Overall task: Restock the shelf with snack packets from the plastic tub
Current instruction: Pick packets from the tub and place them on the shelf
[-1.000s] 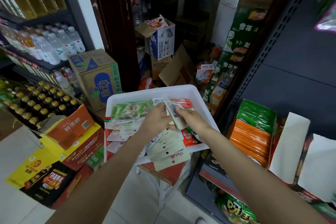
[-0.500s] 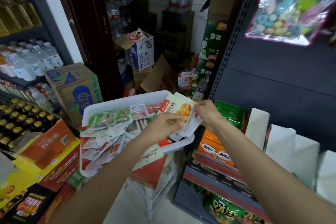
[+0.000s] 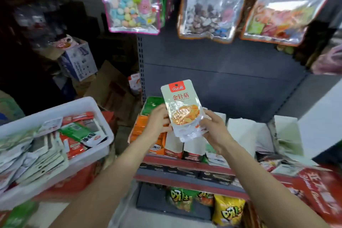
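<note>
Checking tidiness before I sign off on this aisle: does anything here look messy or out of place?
Mostly the white plastic tub at left: its snack packets lie jumbled at mixed angles. The silver packet with a red label, held in both hands, left hand and right hand, looks intact.

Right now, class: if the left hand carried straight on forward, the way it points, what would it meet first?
Probably the green packets standing at the shelf's left end, just beyond the left hand, which grips the snack packet together with the right hand. Depth is unclear; the way beyond may run to the grey back panel.

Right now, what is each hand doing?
Left hand: holding the snack packets by their left edge.
Right hand: holding the same packets, lower right.
</note>
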